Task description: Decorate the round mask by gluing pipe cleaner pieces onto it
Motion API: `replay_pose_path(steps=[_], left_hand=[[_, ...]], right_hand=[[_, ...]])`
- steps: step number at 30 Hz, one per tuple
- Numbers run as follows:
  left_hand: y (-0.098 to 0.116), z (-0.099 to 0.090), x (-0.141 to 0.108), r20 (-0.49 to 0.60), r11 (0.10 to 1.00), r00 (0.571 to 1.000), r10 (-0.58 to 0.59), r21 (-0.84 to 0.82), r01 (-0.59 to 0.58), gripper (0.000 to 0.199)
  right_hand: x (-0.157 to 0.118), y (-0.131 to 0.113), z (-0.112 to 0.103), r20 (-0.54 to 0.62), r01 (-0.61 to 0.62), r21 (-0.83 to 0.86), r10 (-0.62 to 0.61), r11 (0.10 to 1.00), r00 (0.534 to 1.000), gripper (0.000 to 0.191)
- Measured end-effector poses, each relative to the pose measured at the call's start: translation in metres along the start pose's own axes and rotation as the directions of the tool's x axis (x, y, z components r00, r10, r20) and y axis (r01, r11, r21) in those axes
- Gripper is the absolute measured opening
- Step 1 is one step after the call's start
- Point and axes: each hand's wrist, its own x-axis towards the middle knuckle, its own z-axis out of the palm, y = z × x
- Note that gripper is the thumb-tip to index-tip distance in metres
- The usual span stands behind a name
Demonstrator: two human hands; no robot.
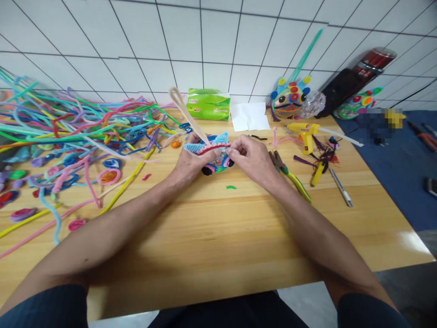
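White rectangular wall tiles with dark joints (pixel 220 41) rise behind a pale wooden table (pixel 211 255). At its middle, raised above the tabletop, is a small multicoloured fuzzy craft piece (pixel 217 166) with light-blue pointed parts, a dark-red strip and two round black ends; a beige looped strand (pixel 187 114) stands up from it. The left hand (pixel 191 159) grasps it from the left, thumb laid across the front, while the right hand (pixel 254 159) pinches its right edge between thumb and fingertips.

Nearer than the piece lies a short green fuzzy snippet (pixel 231 187). A tangled heap of bright pipe cleaners (pixel 85 123) fills the far left — coiled pieces lie at its near side. Beyond the hands sit a green plastic packet (pixel 209 105) and a creased white sheet (pixel 250 117). To the right are pliers with yellow-green handles (pixel 297 183), a yellow glue gun (pixel 307 137) and a slim silver-grey tool (pixel 341 187).
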Motion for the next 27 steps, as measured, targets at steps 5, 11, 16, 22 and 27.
replay_pose_path(steps=[5,11,16,22,27], left_hand=[[-0.004,-0.001,0.0,-0.054,0.999,0.998,-0.032,0.005,0.033,0.05],[-0.005,0.0,0.0,-0.063,1.0,0.998,-0.016,0.005,0.016,0.052],[0.0,0.002,-0.005,-0.021,0.997,0.999,0.024,0.071,-0.023,0.051],[-0.006,0.0,-0.005,-0.015,0.999,1.0,0.006,0.051,-0.006,0.054],[-0.017,-0.001,-0.001,0.001,0.994,0.998,-0.062,-0.095,0.062,0.06]], right_hand=[[0.007,-0.003,-0.015,0.155,-0.123,0.219,0.09,0.968,0.984,0.013],[0.007,-0.006,-0.016,0.129,-0.156,0.191,0.133,0.969,0.983,0.011],[0.001,-0.003,-0.003,0.032,-0.096,0.099,0.093,0.99,0.995,0.002],[0.003,-0.001,-0.002,0.038,-0.097,0.145,0.093,0.985,0.995,0.007],[0.007,-0.004,-0.009,0.047,-0.186,0.148,0.181,0.971,0.982,0.009]])
